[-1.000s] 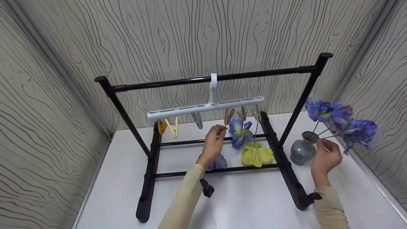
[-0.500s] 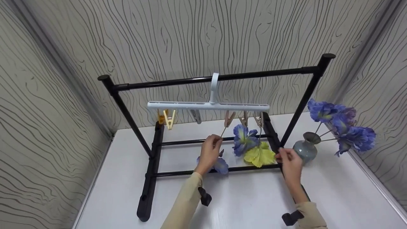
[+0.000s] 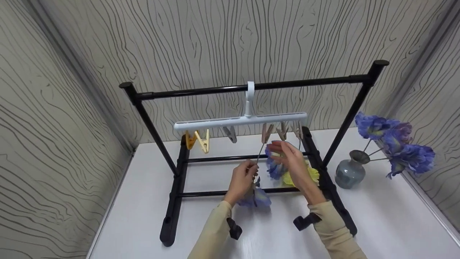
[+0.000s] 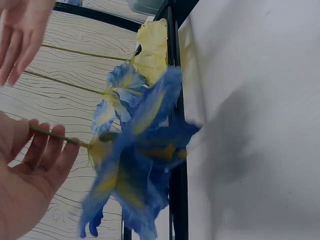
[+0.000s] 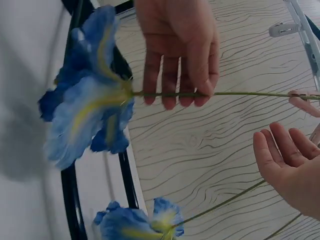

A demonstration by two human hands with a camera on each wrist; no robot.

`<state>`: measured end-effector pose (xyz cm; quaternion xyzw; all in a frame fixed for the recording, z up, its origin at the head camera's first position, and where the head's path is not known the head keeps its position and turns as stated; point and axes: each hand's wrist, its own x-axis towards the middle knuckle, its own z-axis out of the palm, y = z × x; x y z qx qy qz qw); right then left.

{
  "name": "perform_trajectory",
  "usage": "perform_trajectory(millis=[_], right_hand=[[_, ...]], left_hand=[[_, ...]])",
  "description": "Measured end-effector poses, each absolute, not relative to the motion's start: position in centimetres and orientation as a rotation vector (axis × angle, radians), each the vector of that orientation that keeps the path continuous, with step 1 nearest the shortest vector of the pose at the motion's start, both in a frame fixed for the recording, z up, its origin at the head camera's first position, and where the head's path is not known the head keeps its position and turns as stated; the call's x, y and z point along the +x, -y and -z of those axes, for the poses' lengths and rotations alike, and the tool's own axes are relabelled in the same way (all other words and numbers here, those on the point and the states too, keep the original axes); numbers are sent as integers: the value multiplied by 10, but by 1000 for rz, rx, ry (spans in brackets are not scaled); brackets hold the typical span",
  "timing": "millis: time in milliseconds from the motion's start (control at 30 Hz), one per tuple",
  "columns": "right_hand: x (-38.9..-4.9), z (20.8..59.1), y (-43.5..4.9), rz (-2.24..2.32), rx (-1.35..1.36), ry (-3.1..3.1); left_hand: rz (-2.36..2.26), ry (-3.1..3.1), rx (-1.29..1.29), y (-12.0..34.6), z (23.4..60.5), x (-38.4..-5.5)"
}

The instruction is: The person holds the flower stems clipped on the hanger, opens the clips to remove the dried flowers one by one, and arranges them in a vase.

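Observation:
In the head view my left hand (image 3: 240, 181) pinches the green stem (image 5: 245, 93) of an upside-down blue artificial iris (image 4: 135, 170), just above its bloom. The stem's upper end sits in a pinkish clothespin (image 3: 266, 133) on the pale blue hanger (image 3: 212, 123). My right hand (image 3: 295, 166) is raised to the right of that stem, a little below the clothespins, fingers loosely extended and holding nothing. It partly covers a second hanging blue iris (image 4: 120, 95) and a hanging yellow flower (image 4: 152, 47).
The hanger hooks over a black rack (image 3: 309, 82) on a white table (image 3: 140, 201). Yellow clothespins (image 3: 203, 141) and a grey one (image 3: 230, 134) hang on its left part. Right of the rack stands a grey-blue vase (image 3: 349, 174) with several blue-purple flowers (image 3: 399, 144).
My right hand has moved left from beside the vase to the hanging stems. My left hand has slid down the stem, keeping its pinch. The hanger has swung slightly.

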<state>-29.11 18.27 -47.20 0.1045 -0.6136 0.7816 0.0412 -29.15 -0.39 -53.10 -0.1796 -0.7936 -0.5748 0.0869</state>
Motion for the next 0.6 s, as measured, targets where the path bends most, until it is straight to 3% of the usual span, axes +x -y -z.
perform_trajectory(millis=[300, 600], right_hand=[[-325, 450, -165, -2977, 473, 1380], [-335, 450, -160, -3129, 567, 1160]], left_hand=[[1904, 2343, -582, 4, 531, -286], [1895, 2362, -585, 7, 528, -281]])
